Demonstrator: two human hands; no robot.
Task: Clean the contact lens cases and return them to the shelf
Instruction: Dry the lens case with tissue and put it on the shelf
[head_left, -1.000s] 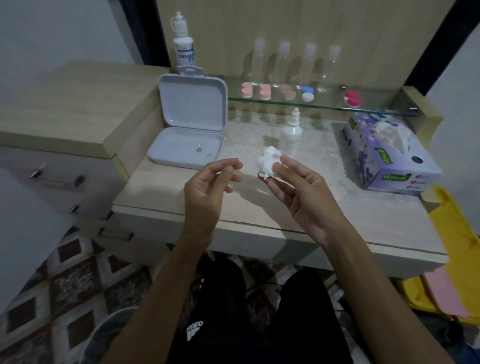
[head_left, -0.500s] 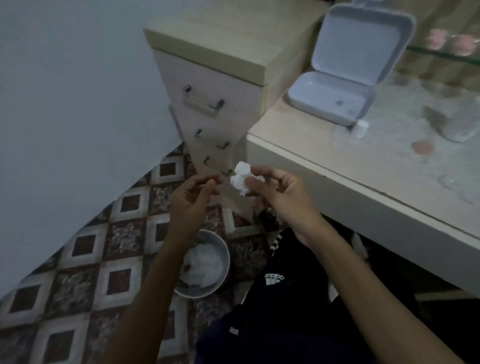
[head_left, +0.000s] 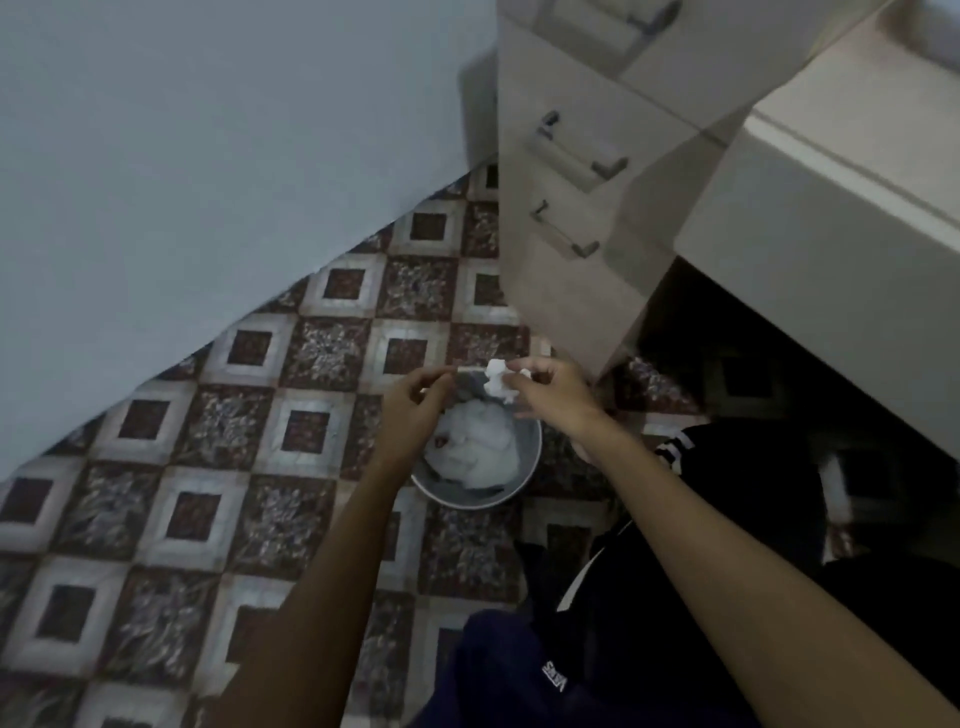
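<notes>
Both hands have swung from beside the desk edge to a spot over the floor bin, the view now tipped steeply down. Nearest, dark trousers (head_left: 597, 649) fill the lower right, and both forearms reach forward from there. Left hand (head_left: 415, 402) hovers over the bin's left rim, fingers loosely curled with thumb and forefinger nearly meeting; motion blur hides whether it pinches anything. Right hand (head_left: 550, 389) pinches a crumpled white tissue (head_left: 496, 382) at its fingertips, the wad sitting just left of the hand, lumpy with no clear long axis. Directly below stands the round grey bin (head_left: 530, 462), part full of white tissues. Beyond rise the drawer unit (head_left: 571, 218) and desk edge (head_left: 831, 218).
</notes>
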